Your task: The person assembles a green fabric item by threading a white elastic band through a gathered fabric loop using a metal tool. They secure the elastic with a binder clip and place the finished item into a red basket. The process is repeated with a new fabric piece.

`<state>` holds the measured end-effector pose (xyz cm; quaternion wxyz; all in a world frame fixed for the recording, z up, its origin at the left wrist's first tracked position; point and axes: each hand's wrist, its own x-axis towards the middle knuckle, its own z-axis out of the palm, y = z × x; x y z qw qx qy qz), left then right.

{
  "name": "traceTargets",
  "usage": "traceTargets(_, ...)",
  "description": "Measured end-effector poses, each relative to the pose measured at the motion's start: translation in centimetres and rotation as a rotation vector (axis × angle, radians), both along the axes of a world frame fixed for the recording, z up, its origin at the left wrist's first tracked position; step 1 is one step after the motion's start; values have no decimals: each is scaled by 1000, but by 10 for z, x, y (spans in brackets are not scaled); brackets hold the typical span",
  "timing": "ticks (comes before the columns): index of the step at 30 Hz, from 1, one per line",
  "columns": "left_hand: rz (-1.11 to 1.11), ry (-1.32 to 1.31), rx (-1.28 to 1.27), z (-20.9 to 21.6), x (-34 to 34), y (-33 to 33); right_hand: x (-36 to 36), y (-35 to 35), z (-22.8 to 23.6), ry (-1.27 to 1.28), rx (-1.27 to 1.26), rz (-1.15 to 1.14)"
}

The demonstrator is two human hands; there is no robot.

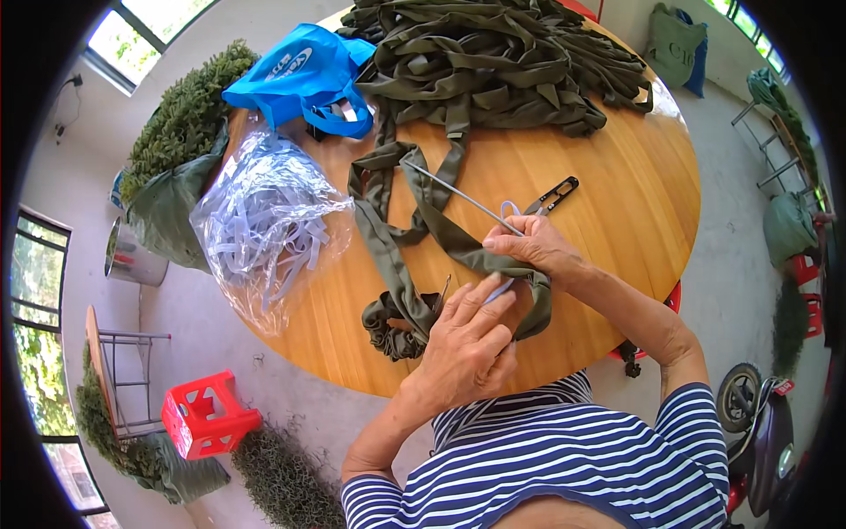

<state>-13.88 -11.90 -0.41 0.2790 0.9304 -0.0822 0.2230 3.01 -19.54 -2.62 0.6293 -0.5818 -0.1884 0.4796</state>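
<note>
My right hand (539,247) is closed in a pinch around a thin grey metal rod (458,192), which points up and to the left over the table. An olive-green fabric strip (445,231) runs under that hand and loops down to my left hand (471,344). Fingers of the left hand are closed on the strip, and a pale flat band (499,291) shows beside them. A bunched, gathered length of the same fabric (392,328) lies left of that hand. Just beyond the right hand are black-handled thread snips (555,196) and a small pale loop (509,210).
A large heap of olive fabric strips (493,66) covers the far side of the round wooden table (634,194). At left are a blue bag (295,79) and a clear plastic bag of pale bands (273,212). A red stool (207,414) stands on the floor.
</note>
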Motion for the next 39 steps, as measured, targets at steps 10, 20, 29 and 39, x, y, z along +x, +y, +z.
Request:
traceTargets(10, 116, -121, 229, -30, -22, -12, 13, -8, 12, -305, -91, 15)
traceTargets(20, 153, -113, 319, -38, -24, -14, 16, -10, 6, -382, -102, 95)
traceTargets(29, 252, 68, -25, -18, -15, -27, 19, -12, 10, -170, -130, 67)
traceTargets(39, 221, 360, -1575, -12, 25, -26, 7, -16, 32, -66, -36, 74)
